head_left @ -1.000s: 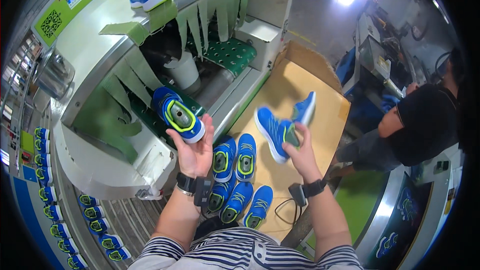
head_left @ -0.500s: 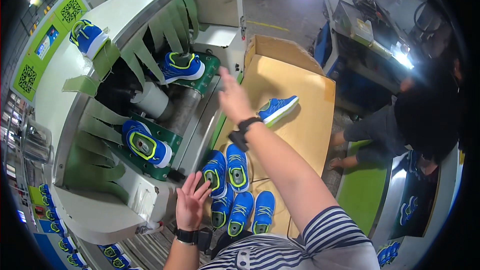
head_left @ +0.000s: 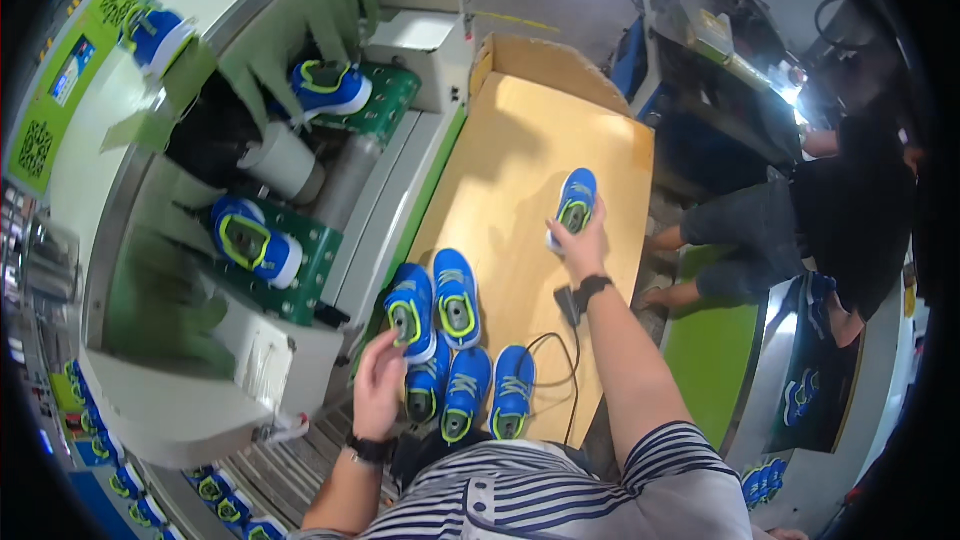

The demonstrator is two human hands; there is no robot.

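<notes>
My right hand [head_left: 577, 245] grips the heel of a single blue shoe with lime trim [head_left: 577, 198], which lies on the tan wooden table [head_left: 530, 130]. Lower down, my left hand [head_left: 378, 385] hovers with its fingers apart and holds nothing. It is beside a cluster of several blue shoes [head_left: 457, 295] at the table's near edge. Two more blue shoes ride the green conveyor belt of the machine on the left, one near [head_left: 250, 240] and one farther up [head_left: 330, 88].
Another blue shoe [head_left: 155, 35] sits on top of the white machine housing. A black cable [head_left: 550, 360] runs across the table by my right wrist. A person in dark clothes [head_left: 840, 210] is at the right. Racks of shoes [head_left: 130, 500] line the lower left.
My left hand let go of a shoe at the conveyor and dropped back to the cluster. My right hand reached to the belt, then returned and took hold of the lone shoe on the table.
</notes>
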